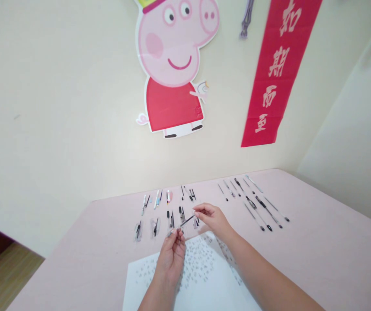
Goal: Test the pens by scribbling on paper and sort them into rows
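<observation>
Item one: a slim dark pen piece [187, 221], held in the air between our two hands, just beyond the top edge of a white printed sheet [132, 293]. Long axis: aslant, its near end low at our left fingertips, its far end rising forward and to the right toward our right fingertips. Both hands stand about equally near it, one at each end.

Item two: our left hand [172, 255], above the sheet, palm turned upward, fingers curled, thumb and fingertips pinched on the near end. A pale, clear bit shows there; we cannot tell what it is.

Item three: our right hand [214, 219], higher and farther forward, forearm crossing in from the lower right, wrist bent, fingers pointing left. Thumb and fingertips look closed on the far end, though the contact is too small for us to be sure.

Item four: pens and parts in two rows, including a black-capped piece [168, 214], lying beyond our left hand on the pale pink table [84, 259].

Item five: longer pens [269, 211], laid diagonally, well apart to our right.
</observation>
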{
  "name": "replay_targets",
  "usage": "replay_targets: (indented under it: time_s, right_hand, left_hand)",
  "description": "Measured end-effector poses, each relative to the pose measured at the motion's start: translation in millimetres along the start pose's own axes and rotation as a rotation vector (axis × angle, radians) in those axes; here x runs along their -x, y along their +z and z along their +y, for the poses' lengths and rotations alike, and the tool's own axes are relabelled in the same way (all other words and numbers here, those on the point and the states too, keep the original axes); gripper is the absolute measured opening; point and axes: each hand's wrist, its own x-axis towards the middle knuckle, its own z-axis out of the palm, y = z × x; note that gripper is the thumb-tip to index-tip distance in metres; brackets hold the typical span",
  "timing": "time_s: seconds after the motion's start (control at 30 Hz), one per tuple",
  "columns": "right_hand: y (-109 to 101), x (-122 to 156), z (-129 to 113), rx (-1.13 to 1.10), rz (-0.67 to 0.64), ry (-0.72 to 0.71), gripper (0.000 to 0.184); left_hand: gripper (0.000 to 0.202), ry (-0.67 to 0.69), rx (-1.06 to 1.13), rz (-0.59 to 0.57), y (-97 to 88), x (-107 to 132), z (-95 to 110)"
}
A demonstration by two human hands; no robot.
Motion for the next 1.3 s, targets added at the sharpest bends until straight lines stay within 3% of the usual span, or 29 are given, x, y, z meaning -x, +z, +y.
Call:
replay_targets:
  time_s: [0.3, 0.5, 0.67, 0.8, 1.0, 1.3]
  right_hand:
    - [-11.9, -3.3, 1.0, 0.104, 0.04, -0.006, 0.039]
    - [-36.3, -10.7, 32.2, 0.525, 0.174, -0.1, 0.032]
    - [-38.3, -6.7, 46.2, 0.954, 0.037, -0.134, 0.036]
    - [-32.6, -1.5, 44.4, 1.133, -0.12, -0.097, 0.038]
    - [-31.2, -0.9, 35.5, 1.225, -0.144, -0.08, 0.038]
    - [-38.2, -4.7, 34.4, 1.043, 0.092, -0.126, 0.03]
  left_hand:
    - [0.024, -0.007, 0.016, 0.021, -0.2, -1.3, 0.7]
    - [0.023, -0.007, 0.016, 0.023, -0.2, 0.0, 0.8]
    - [0.022, -0.005, 0.01, 0.022, -1.2, -1.1, 0.5]
    - [0.022, -0.009, 0.0, 0.014, -1.6, -1.6, 0.0]
    - [0.022, -0.014, -0.007, 0.009, -2.0, -1.0, 0.2]
    - [0.022, -0.013, 0.003, 0.022, -0.1, -0.2, 0.8]
